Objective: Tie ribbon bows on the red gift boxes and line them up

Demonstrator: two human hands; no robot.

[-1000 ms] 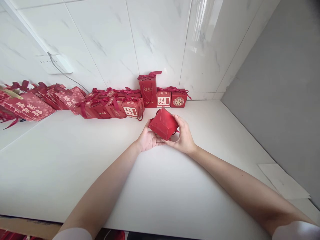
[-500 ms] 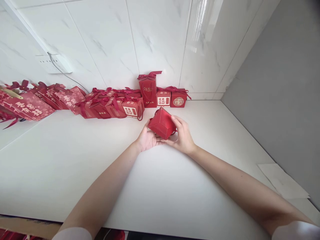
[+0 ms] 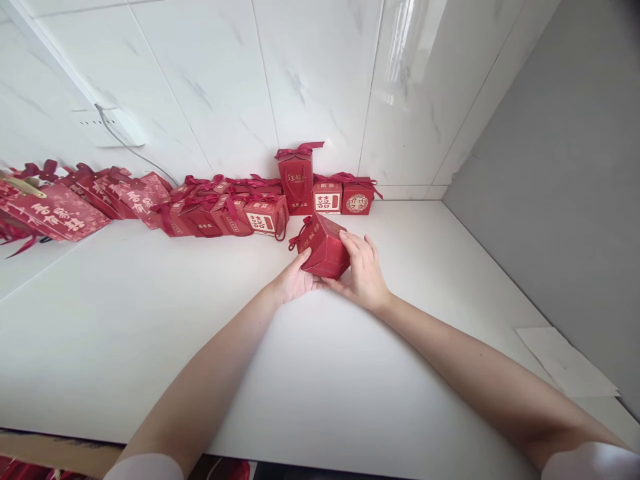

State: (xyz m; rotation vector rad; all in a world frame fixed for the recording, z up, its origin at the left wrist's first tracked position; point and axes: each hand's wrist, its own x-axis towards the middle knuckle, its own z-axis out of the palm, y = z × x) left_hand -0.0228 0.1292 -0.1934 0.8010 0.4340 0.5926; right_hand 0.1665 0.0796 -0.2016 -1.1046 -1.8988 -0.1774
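A small red gift box (image 3: 325, 253) with gold lettering is tilted between both hands above the white tabletop, its base toward me. Its ribbon and cord show at the upper left. My left hand (image 3: 296, 279) grips it from below, thumb on the left side. My right hand (image 3: 364, 270) presses its fingers on the right face and supports the lower edge. Just beyond stand a tall red box with a bow (image 3: 295, 177), a box with a white double-happiness label (image 3: 327, 198) and a box with a round emblem (image 3: 357, 198).
Several more red gift boxes (image 3: 220, 210) stand in rows against the tiled wall. Red printed bags (image 3: 70, 210) lie farther left. A cable runs from a wall socket (image 3: 113, 128). White paper (image 3: 565, 360) lies at the right, beside a grey panel (image 3: 565, 187).
The gift box has turned in the hands, so its lettered side and the ribbon at its upper left now show. My right fingers have shifted on its face.
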